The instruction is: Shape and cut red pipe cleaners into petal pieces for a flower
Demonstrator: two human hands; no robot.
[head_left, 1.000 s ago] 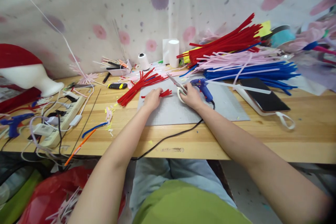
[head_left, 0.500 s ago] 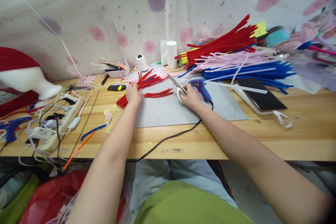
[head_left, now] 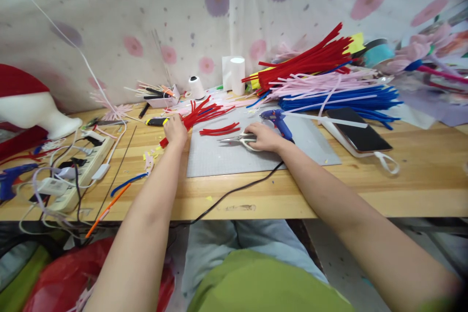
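My left hand (head_left: 175, 130) is closed around a bunch of red pipe cleaners (head_left: 201, 113) at the left edge of the grey board. Their ends fan out beyond my fingers, and a short bit shows below the hand. My right hand (head_left: 266, 137) has its fingers over the handles of a pair of scissors (head_left: 234, 140), low on the board with the blades pointing left. Between the hands lie a few short red pipe cleaner pieces (head_left: 219, 129). A blue glue gun (head_left: 280, 122) rests just behind and right of my right hand.
Bundles of red, pink and blue pipe cleaners (head_left: 340, 100) are heaped at the back right, near a dark phone (head_left: 360, 129). A yellow-black cutter (head_left: 156, 122) lies beside my left hand. A power strip (head_left: 86, 173) with tangled cables stands left; a black cord (head_left: 234, 192) crosses the front.
My left hand has shifted left with the red bunch, away from the short pieces. My right hand has lowered the scissors, whose blades have swung from pointing up and away to pointing left.
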